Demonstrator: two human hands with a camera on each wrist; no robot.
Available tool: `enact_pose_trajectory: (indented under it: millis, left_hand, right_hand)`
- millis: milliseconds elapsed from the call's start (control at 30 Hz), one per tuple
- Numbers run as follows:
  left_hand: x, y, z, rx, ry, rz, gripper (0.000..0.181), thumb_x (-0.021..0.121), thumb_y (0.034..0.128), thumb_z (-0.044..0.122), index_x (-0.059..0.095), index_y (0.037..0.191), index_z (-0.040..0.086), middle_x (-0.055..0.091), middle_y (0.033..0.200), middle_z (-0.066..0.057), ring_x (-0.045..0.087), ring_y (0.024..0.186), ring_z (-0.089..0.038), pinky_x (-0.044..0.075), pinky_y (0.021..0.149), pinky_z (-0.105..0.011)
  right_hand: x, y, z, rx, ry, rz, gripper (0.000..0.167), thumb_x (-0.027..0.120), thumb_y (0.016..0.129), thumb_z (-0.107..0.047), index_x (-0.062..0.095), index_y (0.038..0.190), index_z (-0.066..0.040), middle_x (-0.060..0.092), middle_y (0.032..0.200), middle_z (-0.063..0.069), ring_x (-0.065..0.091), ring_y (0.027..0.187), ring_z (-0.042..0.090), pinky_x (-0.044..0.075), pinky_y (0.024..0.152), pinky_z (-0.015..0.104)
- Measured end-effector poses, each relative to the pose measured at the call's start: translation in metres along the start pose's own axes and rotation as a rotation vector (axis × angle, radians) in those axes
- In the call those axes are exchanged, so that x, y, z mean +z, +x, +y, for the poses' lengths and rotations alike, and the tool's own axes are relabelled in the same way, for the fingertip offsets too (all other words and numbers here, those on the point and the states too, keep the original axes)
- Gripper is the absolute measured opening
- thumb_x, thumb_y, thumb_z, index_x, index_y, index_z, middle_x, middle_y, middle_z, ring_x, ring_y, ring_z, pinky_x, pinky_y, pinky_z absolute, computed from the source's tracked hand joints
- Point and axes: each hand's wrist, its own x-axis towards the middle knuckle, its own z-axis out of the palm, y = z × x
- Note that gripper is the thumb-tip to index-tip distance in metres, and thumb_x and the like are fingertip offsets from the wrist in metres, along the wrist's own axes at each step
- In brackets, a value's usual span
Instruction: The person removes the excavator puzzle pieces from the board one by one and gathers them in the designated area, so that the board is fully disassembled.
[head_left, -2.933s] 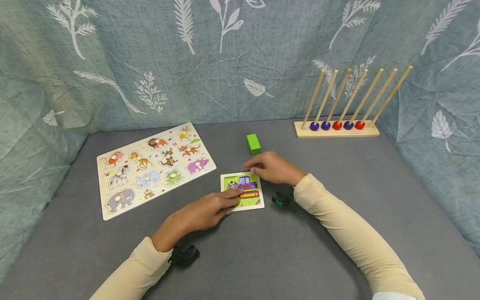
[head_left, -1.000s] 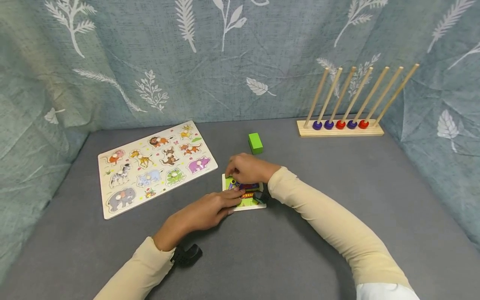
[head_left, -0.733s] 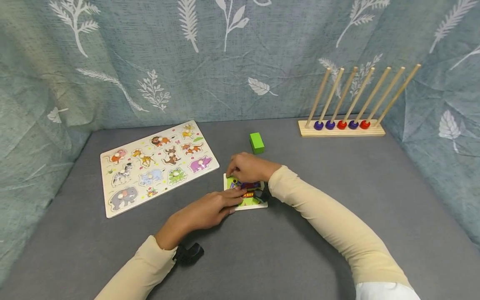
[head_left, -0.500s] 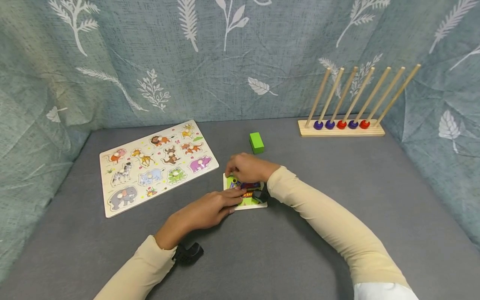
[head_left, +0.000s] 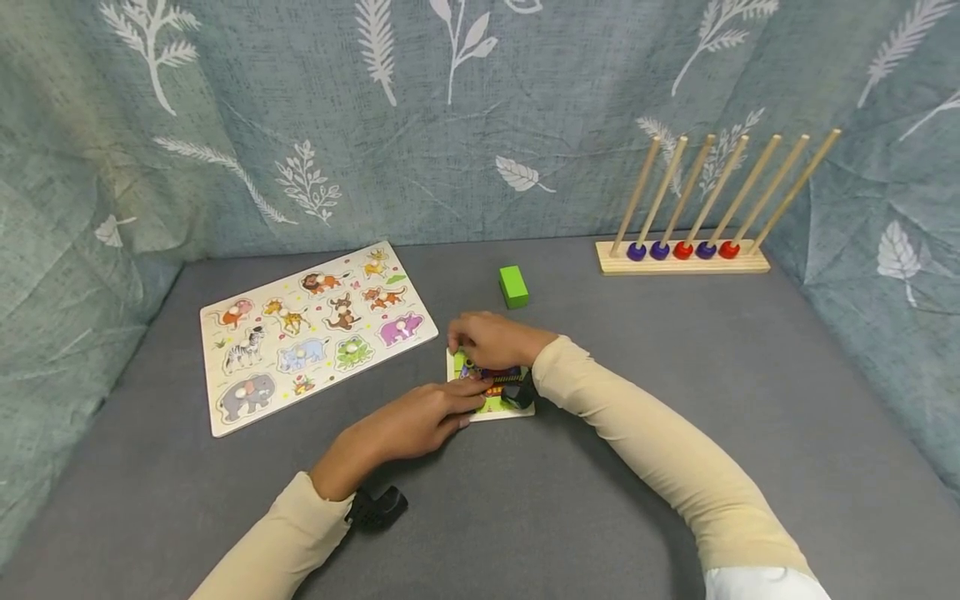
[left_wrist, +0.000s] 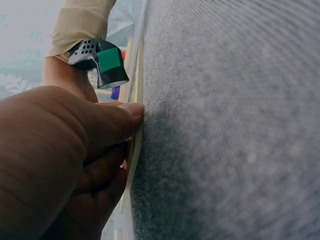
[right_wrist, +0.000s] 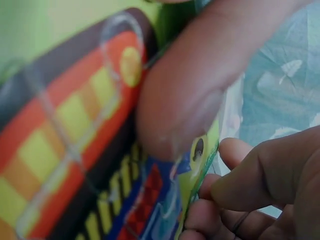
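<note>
A small square puzzle with a tractor-like picture [head_left: 495,407] lies on the grey table, partly covered by both hands. Across its left side rests the left hand [head_left: 408,423], fingers extended on the picture; in the left wrist view the left thumb [left_wrist: 131,109] touches the board's edge. At the puzzle's upper left corner is the right hand [head_left: 491,337], its fingers bent down. The right wrist view shows the right hand [right_wrist: 270,185] with thumb and fingers together at the puzzle's edge, and a left fingertip [right_wrist: 175,115] on the picture. Whether a piece is pinched cannot be told.
A wooden animal puzzle board [head_left: 322,378] lies at the left. Behind the small puzzle stands a green block [head_left: 513,287]. At the back right is a wooden rack [head_left: 682,264] with upright rods and several beads. A patterned cloth [head_left: 420,183] hangs behind the table.
The right hand has moved left from the puzzle's upper right corner to its upper left, and its fingers have dipped to the edge. The left hand has stayed on the puzzle.
</note>
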Motion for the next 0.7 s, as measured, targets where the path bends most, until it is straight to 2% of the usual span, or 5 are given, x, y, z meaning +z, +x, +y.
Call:
enact_pose_trajectory:
  millis: [267, 500, 700]
  left_hand:
    - [0.002, -0.001, -0.001, 0.036, 0.011, 0.028, 0.036, 0.059, 0.096, 0.003, 0.059, 0.132, -0.002, 0.049, 0.143, -0.017, 0.043, 0.133, -0.029, 0.039, 0.104, -0.044]
    - [0.001, -0.001, -0.001, 0.007, -0.002, 0.01, 0.036, 0.059, 0.0968, 0.005, 0.059, 0.132, -0.001, 0.047, 0.144, -0.014, 0.042, 0.134, -0.026, 0.038, 0.105, -0.043]
    - [0.001, -0.001, -0.001, 0.016, 0.008, 0.015, 0.036, 0.059, 0.0966, 0.004, 0.059, 0.132, -0.002, 0.047, 0.144, -0.016, 0.043, 0.133, -0.029, 0.039, 0.105, -0.045]
  right_hand:
    - [-0.002, -0.002, 0.001, 0.014, 0.109, -0.009, 0.02, 0.046, 0.096, 0.001, 0.063, 0.103, -0.006, 0.057, 0.077, 0.002, 0.047, 0.064, 0.013, 0.043, 0.066, 0.026]
    - [-0.007, -0.006, 0.004, -0.028, 0.09, 0.012, 0.011, 0.057, 0.096, -0.003, 0.068, 0.099, -0.005, 0.064, 0.086, 0.001, 0.058, 0.074, 0.011, 0.048, 0.069, 0.025]
    - [-0.01, -0.008, 0.001, -0.032, 0.059, 0.046, 0.011, 0.06, 0.095, -0.003, 0.07, 0.096, -0.006, 0.065, 0.092, 0.002, 0.059, 0.079, 0.013, 0.049, 0.072, 0.026]
